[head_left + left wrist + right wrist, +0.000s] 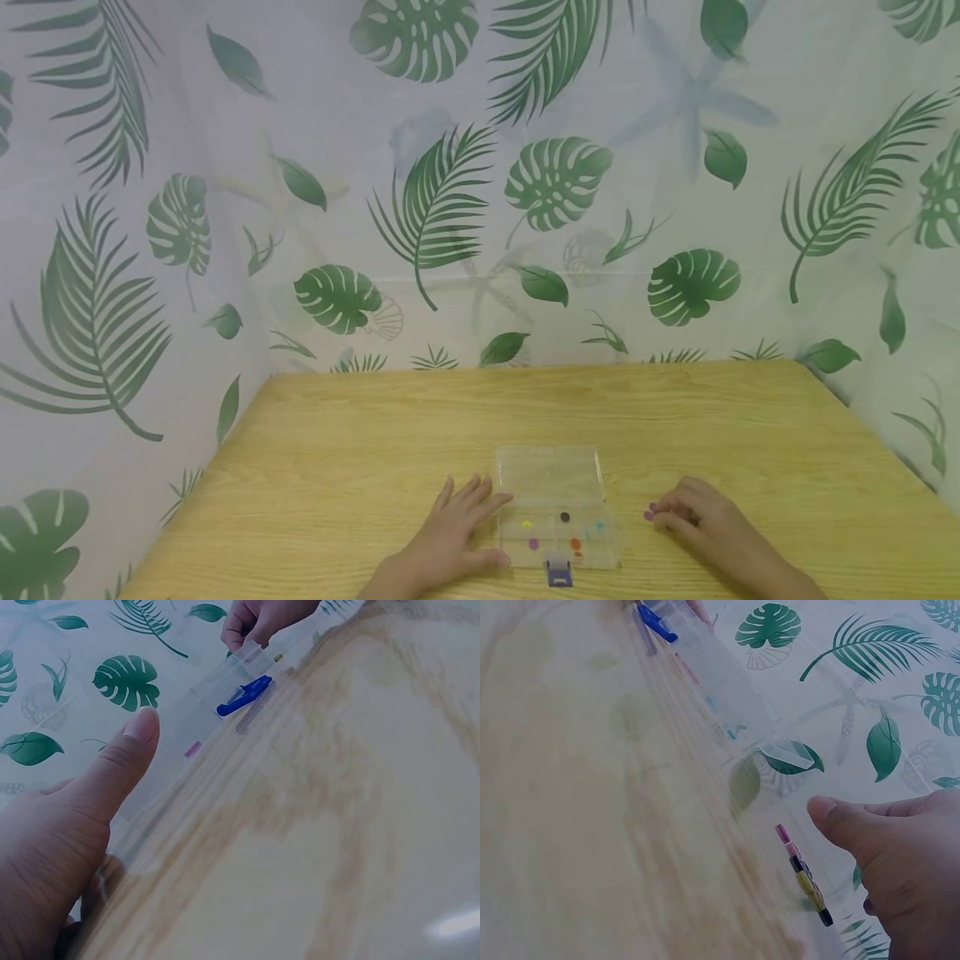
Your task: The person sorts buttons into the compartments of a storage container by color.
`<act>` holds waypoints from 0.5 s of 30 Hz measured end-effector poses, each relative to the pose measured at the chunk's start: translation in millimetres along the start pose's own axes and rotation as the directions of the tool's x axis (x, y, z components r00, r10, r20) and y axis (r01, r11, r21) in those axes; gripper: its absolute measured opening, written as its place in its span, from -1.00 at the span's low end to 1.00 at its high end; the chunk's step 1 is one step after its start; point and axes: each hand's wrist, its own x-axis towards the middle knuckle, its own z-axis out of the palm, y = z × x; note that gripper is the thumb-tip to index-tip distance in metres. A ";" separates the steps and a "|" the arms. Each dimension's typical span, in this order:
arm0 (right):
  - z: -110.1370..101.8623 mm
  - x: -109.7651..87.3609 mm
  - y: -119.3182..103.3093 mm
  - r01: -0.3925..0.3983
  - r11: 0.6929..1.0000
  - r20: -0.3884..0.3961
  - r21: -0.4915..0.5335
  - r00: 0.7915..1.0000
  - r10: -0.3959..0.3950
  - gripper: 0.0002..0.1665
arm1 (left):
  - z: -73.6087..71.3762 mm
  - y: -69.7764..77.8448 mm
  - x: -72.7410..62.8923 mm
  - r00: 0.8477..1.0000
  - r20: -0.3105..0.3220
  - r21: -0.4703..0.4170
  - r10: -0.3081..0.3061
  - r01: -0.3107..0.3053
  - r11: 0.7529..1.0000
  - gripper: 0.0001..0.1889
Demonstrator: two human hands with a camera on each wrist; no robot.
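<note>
Between the two hands, on the tabletop (375, 433), a clear box (534, 563) is placed, its lid (549, 473) opened at the side farther from the person. The box's edge is touched by the left hand (448, 533), whose fingers are spread and by which nothing is gripped. Small coloured pieces (533, 544) are contained in the box. Just beside the bent fingertips of the right hand (712, 529), apart from the box, loose pieces (804, 881) are seen; whether any is pinched cannot be told.
</note>
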 end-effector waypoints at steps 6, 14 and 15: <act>-0.1 0.9 -0.8 -0.022 0.999 -0.022 -0.030 1.000 0.021 -0.80 | -0.4 1.2 0.2 1.000 0.003 -0.007 0.001 -0.001 1.000 -0.26; 5.0 9.3 -1.1 0.179 0.984 -0.145 -0.017 0.973 -0.179 -0.68 | -0.3 -0.3 -0.1 1.000 0.003 -0.017 -0.005 0.005 1.000 -0.25; 5.9 10.7 -1.3 0.214 0.977 -0.162 -0.013 0.964 -0.213 -0.71 | -0.3 -0.2 -0.1 1.000 0.004 -0.016 -0.005 0.005 1.000 -0.26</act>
